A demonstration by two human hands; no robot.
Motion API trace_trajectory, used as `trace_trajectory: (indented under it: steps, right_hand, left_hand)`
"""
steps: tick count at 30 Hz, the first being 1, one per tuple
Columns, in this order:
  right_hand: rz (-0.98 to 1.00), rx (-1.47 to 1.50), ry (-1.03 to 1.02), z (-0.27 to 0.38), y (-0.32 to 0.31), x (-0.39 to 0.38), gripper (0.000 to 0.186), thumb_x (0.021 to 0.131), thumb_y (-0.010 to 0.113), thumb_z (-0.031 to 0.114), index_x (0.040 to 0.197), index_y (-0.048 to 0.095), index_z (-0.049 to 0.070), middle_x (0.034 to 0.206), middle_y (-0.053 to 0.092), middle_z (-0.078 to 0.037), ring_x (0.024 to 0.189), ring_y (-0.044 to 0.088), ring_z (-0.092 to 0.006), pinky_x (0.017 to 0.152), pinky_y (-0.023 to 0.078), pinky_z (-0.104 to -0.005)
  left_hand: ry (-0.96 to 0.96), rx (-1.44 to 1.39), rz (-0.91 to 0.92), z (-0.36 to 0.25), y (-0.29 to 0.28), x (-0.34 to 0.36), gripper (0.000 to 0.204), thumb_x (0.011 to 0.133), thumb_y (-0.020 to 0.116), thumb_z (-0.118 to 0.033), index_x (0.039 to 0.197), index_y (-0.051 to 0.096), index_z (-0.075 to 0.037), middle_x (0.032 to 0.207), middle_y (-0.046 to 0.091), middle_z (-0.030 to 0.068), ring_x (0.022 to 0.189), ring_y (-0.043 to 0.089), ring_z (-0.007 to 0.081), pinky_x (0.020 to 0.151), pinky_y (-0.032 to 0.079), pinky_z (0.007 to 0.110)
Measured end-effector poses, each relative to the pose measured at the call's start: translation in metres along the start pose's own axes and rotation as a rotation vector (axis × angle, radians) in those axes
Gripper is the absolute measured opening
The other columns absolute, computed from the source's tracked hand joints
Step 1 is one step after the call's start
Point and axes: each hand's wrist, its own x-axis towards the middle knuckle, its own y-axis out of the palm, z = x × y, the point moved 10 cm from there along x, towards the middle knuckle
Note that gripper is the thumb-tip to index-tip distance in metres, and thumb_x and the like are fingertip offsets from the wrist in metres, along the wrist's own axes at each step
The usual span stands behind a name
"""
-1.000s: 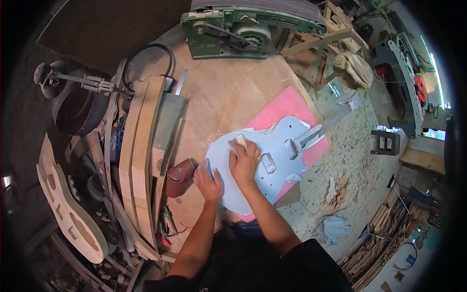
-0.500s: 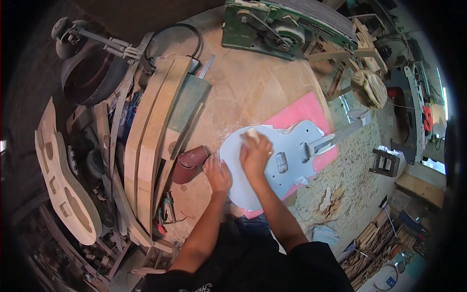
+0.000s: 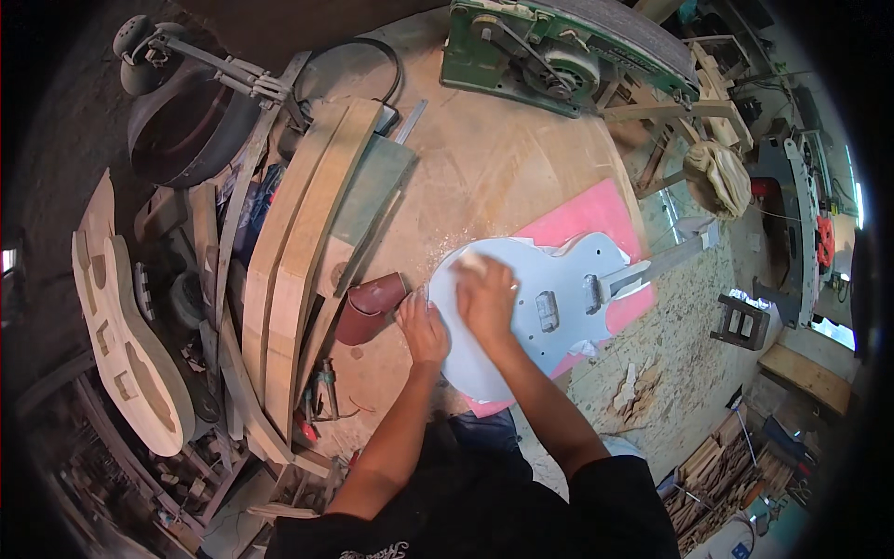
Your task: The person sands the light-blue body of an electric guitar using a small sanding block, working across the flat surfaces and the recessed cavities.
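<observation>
A pale blue-grey electric guitar body (image 3: 521, 321) with a neck (image 3: 666, 264) lies flat on a pink foam sheet (image 3: 596, 210). My right hand (image 3: 486, 298) is on its upper left part, fingers closed round a small pale piece of sandpaper (image 3: 473, 261), blurred by motion. White dust lies by the guitar's rounded edge. At the guitar's left edge rests my left hand (image 3: 425, 331), its fingers stretched out and lying against the rim. Just left of that hand sits a curled reddish-brown sandpaper sheet (image 3: 368, 307) on the bench.
Long curved wooden pieces (image 3: 298, 261) and a green board (image 3: 368, 200) lie left on the workbench (image 3: 456, 149). Farther left is a bare wood guitar body (image 3: 140, 373). A desk lamp (image 3: 191, 126) stands far left, a green belt sander (image 3: 568, 61) at the back, pliers (image 3: 326, 387) near front.
My right hand has shifted slightly left across the guitar body with the sandpaper. My left hand stays at the rim. The whole view has shifted a little.
</observation>
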Motion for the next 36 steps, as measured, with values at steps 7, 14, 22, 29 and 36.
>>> trace_trajectory:
  steps: [7, 14, 22, 29, 36]
  right_hand:
    - [-0.005, -0.013, -0.074, 0.013, 0.004, -0.021, 0.033, 0.088, 0.07, 0.021, 0.12, 0.076, 0.022, 0.126, 0.06, -0.016, 0.117, 0.054, -0.0385, 0.094, 0.042, -0.0556]
    - [0.033, -0.089, 0.04, 0.007, 0.011, -0.018, 0.036, 0.086, 0.071, 0.021, 0.122, 0.076, 0.024, 0.129, 0.059, -0.016, 0.12, 0.052, -0.0388, 0.096, 0.041, -0.0553]
    - [-0.022, -0.039, -0.005, 0.013, 0.006, -0.019, 0.037, 0.085, 0.072, 0.019, 0.122, 0.076, 0.023, 0.129, 0.059, -0.016, 0.12, 0.053, -0.0374, 0.094, 0.041, -0.0538]
    - [-0.004, -0.014, 0.043, 0.001, 0.003, 0.0, 0.033, 0.088, 0.07, 0.021, 0.12, 0.076, 0.022, 0.129, 0.06, -0.017, 0.118, 0.055, -0.039, 0.095, 0.042, -0.0548]
    - [0.004, 0.039, 0.024, 0.001, -0.011, 0.014, 0.036, 0.087, 0.07, 0.018, 0.122, 0.075, 0.021, 0.129, 0.06, -0.018, 0.121, 0.053, -0.0383, 0.096, 0.041, -0.0548]
  left_hand:
    - [0.005, -0.007, -0.006, -0.005, -0.002, 0.0, 0.041, 0.101, 0.05, -0.016, 0.135, 0.059, 0.005, 0.133, 0.06, 0.0266, 0.128, 0.051, 0.0447, 0.114, 0.032, 0.057]
    - [-0.009, 0.001, -0.007, -0.006, -0.002, 0.0, 0.04, 0.102, 0.05, -0.016, 0.135, 0.06, 0.005, 0.133, 0.06, 0.0269, 0.128, 0.051, 0.045, 0.113, 0.032, 0.057]
    - [0.016, -0.008, -0.023, -0.008, -0.003, 0.0, 0.041, 0.101, 0.05, -0.015, 0.137, 0.06, 0.003, 0.132, 0.061, 0.0269, 0.129, 0.052, 0.0432, 0.113, 0.033, 0.055]
    - [0.009, 0.015, -0.027, -0.003, -0.004, -0.002, 0.042, 0.102, 0.049, -0.017, 0.137, 0.061, 0.003, 0.131, 0.062, 0.0266, 0.127, 0.052, 0.0431, 0.112, 0.034, 0.054]
    - [0.004, 0.005, -0.033, -0.002, -0.003, 0.0, 0.042, 0.102, 0.049, -0.019, 0.136, 0.061, 0.004, 0.131, 0.062, 0.0264, 0.127, 0.053, 0.0428, 0.112, 0.034, 0.054]
